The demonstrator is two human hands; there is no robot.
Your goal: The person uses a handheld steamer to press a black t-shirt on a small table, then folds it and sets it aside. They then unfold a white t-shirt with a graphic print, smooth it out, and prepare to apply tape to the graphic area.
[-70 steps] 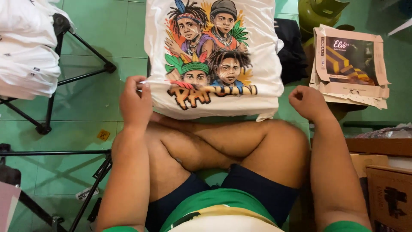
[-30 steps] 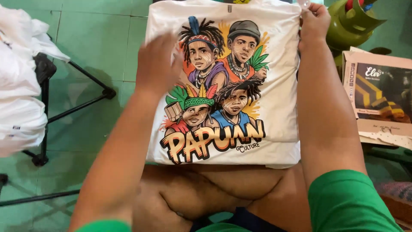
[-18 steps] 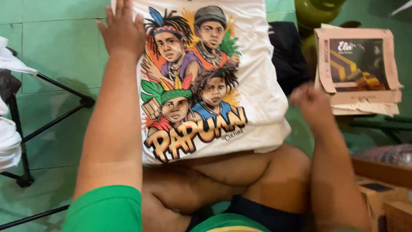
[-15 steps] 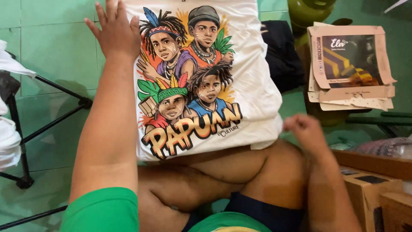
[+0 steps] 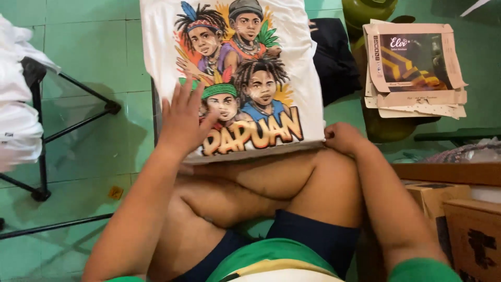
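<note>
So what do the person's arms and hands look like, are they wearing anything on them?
Both arms are bare up to short green sleeves at the shoulders. The left hand and right hand wear no gloves, and no rings, watch or bracelets show.

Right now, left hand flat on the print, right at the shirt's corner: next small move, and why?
Probably draw the right hand outward along the hem to flatten it. The shirt lies print-up on the floor, the left hand pins its lower left, and the right hand's fingers pinch the lower right corner, where the hem still bows.
</note>
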